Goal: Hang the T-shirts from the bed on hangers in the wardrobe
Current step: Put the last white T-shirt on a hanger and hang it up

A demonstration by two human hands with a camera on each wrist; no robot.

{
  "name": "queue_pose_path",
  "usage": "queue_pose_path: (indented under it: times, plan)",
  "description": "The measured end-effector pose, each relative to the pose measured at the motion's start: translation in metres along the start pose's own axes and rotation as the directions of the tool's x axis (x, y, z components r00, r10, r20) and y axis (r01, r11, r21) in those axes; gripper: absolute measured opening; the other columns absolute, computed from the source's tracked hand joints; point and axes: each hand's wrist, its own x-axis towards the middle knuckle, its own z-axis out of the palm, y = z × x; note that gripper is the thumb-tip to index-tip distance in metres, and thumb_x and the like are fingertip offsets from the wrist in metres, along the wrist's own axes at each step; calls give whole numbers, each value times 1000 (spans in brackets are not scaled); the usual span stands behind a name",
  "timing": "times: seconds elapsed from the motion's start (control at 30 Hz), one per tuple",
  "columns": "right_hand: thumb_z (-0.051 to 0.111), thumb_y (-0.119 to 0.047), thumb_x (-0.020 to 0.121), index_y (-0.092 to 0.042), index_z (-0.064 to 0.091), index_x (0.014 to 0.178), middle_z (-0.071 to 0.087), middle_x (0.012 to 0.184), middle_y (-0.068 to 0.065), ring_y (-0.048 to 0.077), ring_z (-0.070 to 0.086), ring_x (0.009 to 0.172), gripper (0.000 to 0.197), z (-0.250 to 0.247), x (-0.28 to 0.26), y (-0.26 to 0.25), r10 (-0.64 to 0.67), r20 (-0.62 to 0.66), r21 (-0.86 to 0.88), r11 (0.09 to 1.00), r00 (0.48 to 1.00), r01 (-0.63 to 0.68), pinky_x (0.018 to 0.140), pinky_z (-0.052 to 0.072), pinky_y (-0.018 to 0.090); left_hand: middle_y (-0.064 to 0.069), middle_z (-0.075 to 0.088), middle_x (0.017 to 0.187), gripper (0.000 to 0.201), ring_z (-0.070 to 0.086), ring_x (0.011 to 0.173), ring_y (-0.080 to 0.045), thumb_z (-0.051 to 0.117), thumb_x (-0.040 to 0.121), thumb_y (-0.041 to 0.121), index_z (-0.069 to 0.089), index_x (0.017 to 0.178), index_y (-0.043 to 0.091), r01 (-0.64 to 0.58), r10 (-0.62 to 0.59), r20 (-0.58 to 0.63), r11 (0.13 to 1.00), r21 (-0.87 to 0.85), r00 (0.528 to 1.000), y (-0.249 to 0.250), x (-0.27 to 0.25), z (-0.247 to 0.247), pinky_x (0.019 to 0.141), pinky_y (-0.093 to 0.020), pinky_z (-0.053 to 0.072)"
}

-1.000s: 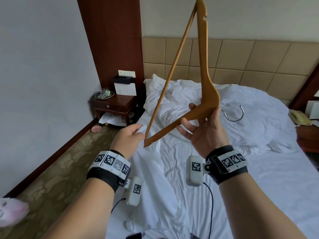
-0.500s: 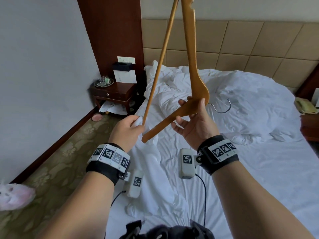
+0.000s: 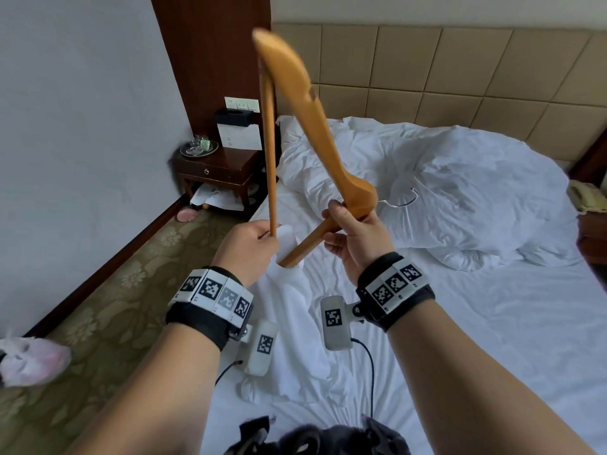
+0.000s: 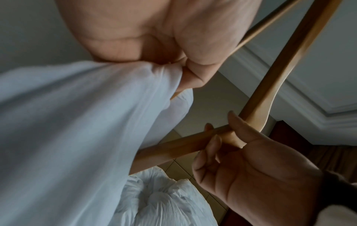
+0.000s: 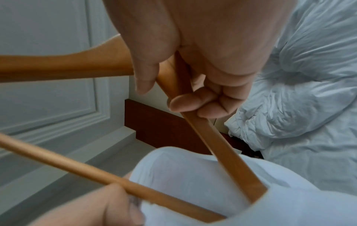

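Fingers of the right hand wrap the wooden hanger near its neck, thumb on one side and the rest curled round the lower arm, holding it tilted at the centre of the head view with its metal hook pointing right over the rumpled duvet. Its lower arm tip and crossbar end sit inside the opening of a white T-shirt. The left hand, lower centre-left, is clenched on the bunched fabric of that opening, the crossbar touching its fingers. From there the shirt hangs down onto the bed. A dark garment lies at the bottom edge; a nightstand stands at centre-left by the wall.
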Motion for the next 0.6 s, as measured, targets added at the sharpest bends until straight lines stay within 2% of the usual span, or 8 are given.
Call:
queue_pose_path:
  times: [0.07, 0.17, 0.3, 0.33, 0.4, 0.47, 0.53, 0.6]
  plan:
    - [78, -21, 89, -20, 65, 96, 71, 91, 7, 20, 56, 61, 14, -2, 2, 7, -6, -14, -55, 998, 1000, 5, 72, 50, 37, 8, 70, 74, 25, 64, 75, -16, 60, 95, 18, 72, 88, 38, 4, -3, 9, 1000, -12, 1000, -1, -2, 1, 69, -30, 50]
    - [77, -16, 87, -15, 62, 96, 66, 82, 7, 21, 57, 60, 17, -8, 7, 22, 2, -44, -140, 990, 999, -8, 68, 51, 36, 7, 73, 78, 20, 68, 81, -22, 61, 96, 21, 76, 103, 33, 38, -38, 43, 999, -15, 998, -3, -6, 2, 76, -37, 56]
    - [70, -6, 86, -11, 58, 93, 60, 71, 8, 21, 54, 57, 15, -18, 16, 44, 26, -102, -215, 975, 994, -48, 61, 48, 33, 11, 75, 94, 26, 68, 95, -11, 57, 96, 19, 75, 113, 29, 89, -85, 107, 995, -35, 991, -8, -12, 2, 85, -31, 54]
    - [69, -5, 87, -10, 59, 93, 58, 70, 10, 22, 52, 58, 13, -21, 17, 48, 34, -111, -240, 969, 993, -60, 60, 46, 33, 12, 76, 94, 27, 68, 97, -10, 57, 95, 18, 77, 110, 29, 111, -102, 121, 992, -66, 987, -9, -13, 2, 87, -31, 54]
    - [66, -4, 86, -9, 60, 88, 56, 67, 11, 22, 51, 59, 8, -29, 20, 58, 43, -136, -304, 949, 990, -83, 60, 44, 34, 11, 77, 86, 28, 69, 90, -12, 56, 90, 14, 78, 96, 31, 170, -153, 134, 977, -128, 979, -14, -14, 2, 80, -29, 53]
    - [66, -5, 82, -9, 61, 83, 57, 59, 7, 20, 51, 53, 6, -38, 25, 68, 38, -169, -378, 920, 985, -100, 59, 44, 33, -3, 74, 80, 22, 66, 79, -22, 57, 78, 20, 77, 88, 19, 218, -196, 144, 963, -158, 970, -21, -13, 2, 74, -32, 49]
    - [65, -8, 76, -6, 61, 90, 58, 54, 3, 17, 52, 47, 14, -49, 30, 77, 32, -201, -445, 887, 979, -121, 56, 43, 30, -14, 64, 80, 30, 60, 78, -28, 60, 68, 23, 68, 89, 3, 259, -230, 162, 946, -194, 960, -33, -11, 2, 74, -40, 46]
    - [63, -14, 70, -2, 60, 97, 62, 54, 5, 17, 54, 46, 29, -61, 34, 84, 40, -227, -501, 852, 973, -152, 52, 42, 29, -16, 64, 81, 22, 62, 80, -28, 63, 66, 19, 69, 82, 4, 305, -276, 142, 916, -261, 951, -37, -13, 4, 78, -40, 48]
